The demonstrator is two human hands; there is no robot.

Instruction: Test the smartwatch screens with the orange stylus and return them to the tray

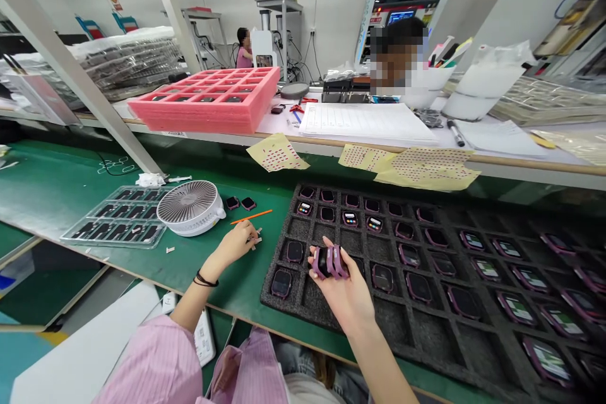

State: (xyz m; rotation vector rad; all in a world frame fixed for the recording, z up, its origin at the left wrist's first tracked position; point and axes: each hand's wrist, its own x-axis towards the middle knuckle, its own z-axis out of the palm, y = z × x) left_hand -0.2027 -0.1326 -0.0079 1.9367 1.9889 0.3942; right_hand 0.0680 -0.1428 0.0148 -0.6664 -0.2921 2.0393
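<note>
My right hand (343,293) is raised over a black foam tray (315,319), its fingers curled around several purple-framed smartwatch bodies (330,263) stacked on edge. The tray's square cells hold more purple-framed watches (473,241), some with lit screens. My left hand (234,246) rests on the green bench mat (66,183) at the tray's left, pinching a small pale part (256,240). An orange stick (250,216) lies just beyond its fingers, and I cannot tell whether they touch it.
To the left stand a white desk fan (189,207), a clear plastic tray of black pieces (116,218) and two black watch bodies (239,203). Yellow sticker sheets (277,153) hang from the shelf edge. Above sit a stacked pink foam tray (203,101) and papers; a co-worker (398,57) sits opposite.
</note>
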